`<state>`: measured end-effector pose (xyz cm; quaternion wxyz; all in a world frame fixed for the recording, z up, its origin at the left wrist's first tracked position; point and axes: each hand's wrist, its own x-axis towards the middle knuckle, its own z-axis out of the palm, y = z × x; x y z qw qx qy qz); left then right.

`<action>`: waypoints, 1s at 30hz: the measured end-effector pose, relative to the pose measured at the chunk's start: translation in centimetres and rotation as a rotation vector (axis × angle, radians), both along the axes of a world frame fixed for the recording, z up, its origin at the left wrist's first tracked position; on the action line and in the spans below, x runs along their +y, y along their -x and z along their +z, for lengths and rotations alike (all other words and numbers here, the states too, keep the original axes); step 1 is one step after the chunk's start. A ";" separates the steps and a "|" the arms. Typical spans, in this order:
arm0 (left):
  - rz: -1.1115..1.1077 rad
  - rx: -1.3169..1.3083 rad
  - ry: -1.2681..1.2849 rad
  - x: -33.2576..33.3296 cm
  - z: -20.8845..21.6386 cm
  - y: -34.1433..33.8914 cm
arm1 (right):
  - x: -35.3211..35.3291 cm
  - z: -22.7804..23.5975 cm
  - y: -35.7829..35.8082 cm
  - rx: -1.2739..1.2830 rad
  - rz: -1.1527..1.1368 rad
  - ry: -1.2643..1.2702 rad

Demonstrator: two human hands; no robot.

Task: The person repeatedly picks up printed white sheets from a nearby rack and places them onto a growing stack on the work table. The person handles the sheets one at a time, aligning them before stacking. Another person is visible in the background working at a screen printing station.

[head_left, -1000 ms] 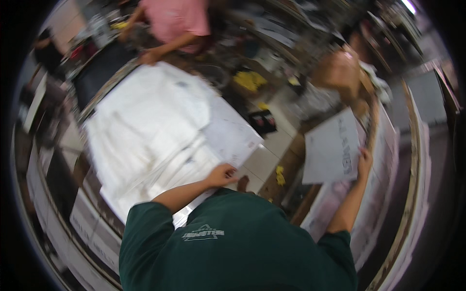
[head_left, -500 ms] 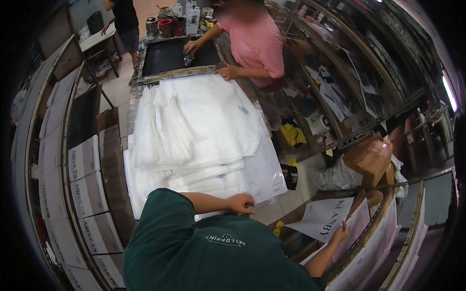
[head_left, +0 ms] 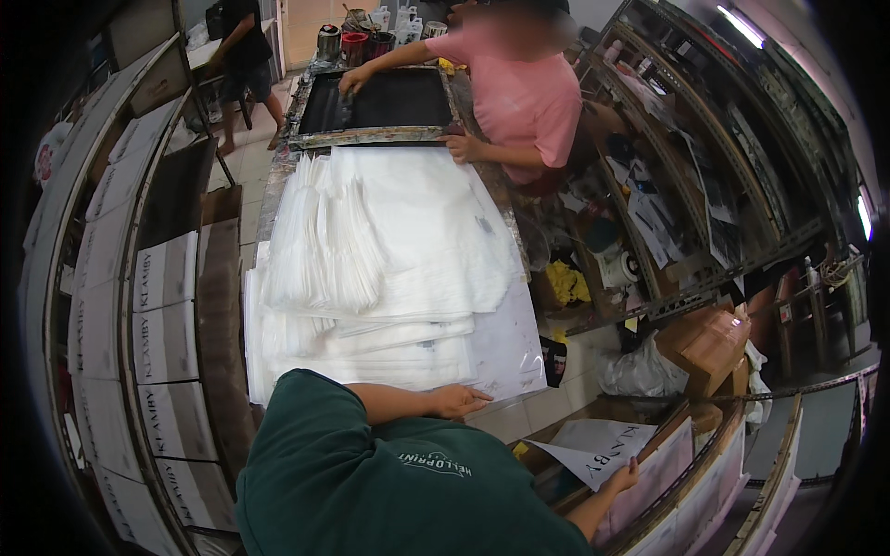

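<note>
My right hand grips the edge of a white printed sheet with black lettering. The sheet slopes over the rack at the lower right, its far corner hanging free. Bent across my front, my left hand lies by the near edge of the table, fingers stretched out and holding nothing. Just beyond it are stacked white translucent plastic bags, with a fanned bundle of them on the left. A clear sheet lies under the stack's right side.
Across the table, a co-worker in pink works a squeegee on a dark printing screen. Ink cans stand behind. Racks of printed sheets line the left; shelves and a cardboard box stand right. Another person stands far left.
My right hand has lowered the printed sheet over the rack. My left hand's fingers have straightened. The co-worker's squeegee hand has moved left across the screen. The whole view has shifted slightly.
</note>
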<state>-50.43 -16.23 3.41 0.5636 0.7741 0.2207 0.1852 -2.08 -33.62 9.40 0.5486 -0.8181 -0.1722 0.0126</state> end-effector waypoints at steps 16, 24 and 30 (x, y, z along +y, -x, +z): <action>0.051 -0.027 -0.051 -0.1 -0.7 -0.3 | -0.7 0.3 0.9 0.063 -0.121 -0.073; 0.050 -0.020 -0.089 0.4 0.5 -0.5 | -1.3 -0.5 0.5 0.107 -0.132 -0.099; 0.121 0.018 -0.040 0.1 0.6 -0.9 | -2.1 -1.3 -0.4 0.075 -0.151 -0.078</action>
